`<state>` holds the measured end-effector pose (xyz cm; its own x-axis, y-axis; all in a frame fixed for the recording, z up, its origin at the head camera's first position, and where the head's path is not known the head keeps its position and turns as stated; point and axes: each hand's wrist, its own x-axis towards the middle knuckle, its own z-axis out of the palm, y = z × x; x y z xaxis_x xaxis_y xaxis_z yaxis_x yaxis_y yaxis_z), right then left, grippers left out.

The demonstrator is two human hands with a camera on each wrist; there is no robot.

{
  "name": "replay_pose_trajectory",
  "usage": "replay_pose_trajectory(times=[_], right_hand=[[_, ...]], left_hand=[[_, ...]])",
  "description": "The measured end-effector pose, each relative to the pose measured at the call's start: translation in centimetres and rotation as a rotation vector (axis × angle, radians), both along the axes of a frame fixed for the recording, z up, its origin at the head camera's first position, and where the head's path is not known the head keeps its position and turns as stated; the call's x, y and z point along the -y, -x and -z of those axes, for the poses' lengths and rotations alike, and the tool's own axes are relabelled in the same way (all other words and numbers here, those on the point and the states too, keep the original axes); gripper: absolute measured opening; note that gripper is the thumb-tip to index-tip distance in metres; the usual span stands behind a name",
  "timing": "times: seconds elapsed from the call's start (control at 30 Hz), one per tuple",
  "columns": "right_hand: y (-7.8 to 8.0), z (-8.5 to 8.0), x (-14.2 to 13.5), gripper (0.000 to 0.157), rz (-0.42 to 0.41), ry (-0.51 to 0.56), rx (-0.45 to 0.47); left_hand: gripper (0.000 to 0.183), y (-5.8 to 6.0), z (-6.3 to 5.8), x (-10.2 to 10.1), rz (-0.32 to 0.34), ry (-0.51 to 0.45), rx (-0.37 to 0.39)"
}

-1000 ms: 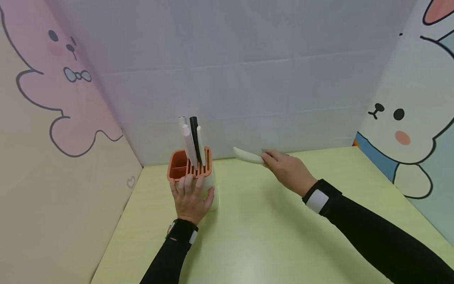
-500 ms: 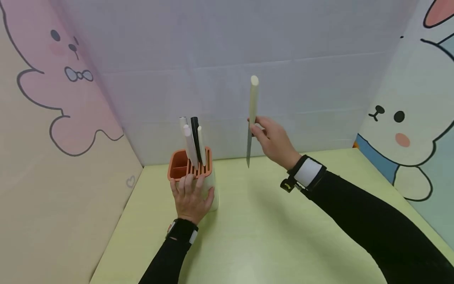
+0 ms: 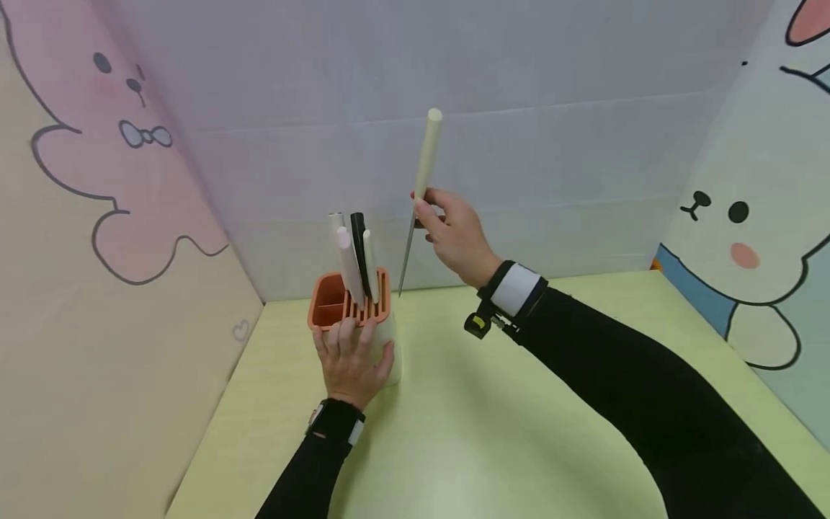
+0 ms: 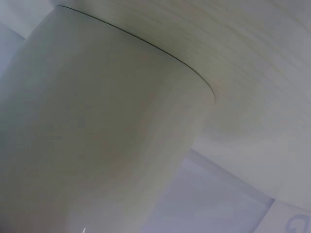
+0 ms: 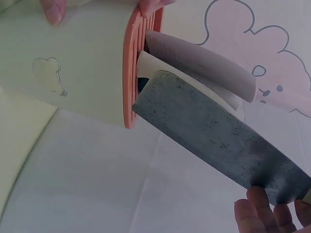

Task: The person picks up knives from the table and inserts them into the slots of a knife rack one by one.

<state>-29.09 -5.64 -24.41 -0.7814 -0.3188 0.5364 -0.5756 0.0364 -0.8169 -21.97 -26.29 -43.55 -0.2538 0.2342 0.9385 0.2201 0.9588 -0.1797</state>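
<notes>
My right hand (image 3: 457, 238) pinches a cleaver (image 3: 427, 153) where its cream handle meets the blade. The handle points up and the blade slants down, right of the knife holder (image 3: 387, 333). In the right wrist view the broad grey cleaver blade (image 5: 209, 131) has its end close to the slotted orange top; whether they touch I cannot tell. My left hand (image 3: 350, 366) holds the holder's near side, fingertips over the rim and thumb along the right side. Several handles, white ones and one black handle (image 3: 359, 252), stand up from the holder. The left wrist view shows the holder's pale wall (image 4: 97, 121).
The holder stands on a pale yellow-green table (image 3: 467, 432) near the back wall (image 3: 519, 166). Its orange top also has an open divided compartment (image 3: 328, 294) on the left. Side panels with cartoon animals border the table at left and right.
My right hand has turned the cleaver from lying sideways to handle-up, then carried it left towards the holder. The left hand has stayed on the holder.
</notes>
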Motion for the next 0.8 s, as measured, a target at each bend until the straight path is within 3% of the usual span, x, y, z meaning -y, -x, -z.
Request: replay_pose_trajectory(times=[0.3, 0.8], right_hand=[[0.1, 0.7, 2.0, 0.033, 0.028, -0.023, -0.074], [0.4, 0.8, 2.9, 0.031, 0.040, -0.076, -0.156]], left_hand=[[0.056, 0.1, 0.1, -0.3, 0.005, -0.003, -0.003], [0.055, -0.1, -0.1, -0.2, -0.005, -0.009, 0.015]])
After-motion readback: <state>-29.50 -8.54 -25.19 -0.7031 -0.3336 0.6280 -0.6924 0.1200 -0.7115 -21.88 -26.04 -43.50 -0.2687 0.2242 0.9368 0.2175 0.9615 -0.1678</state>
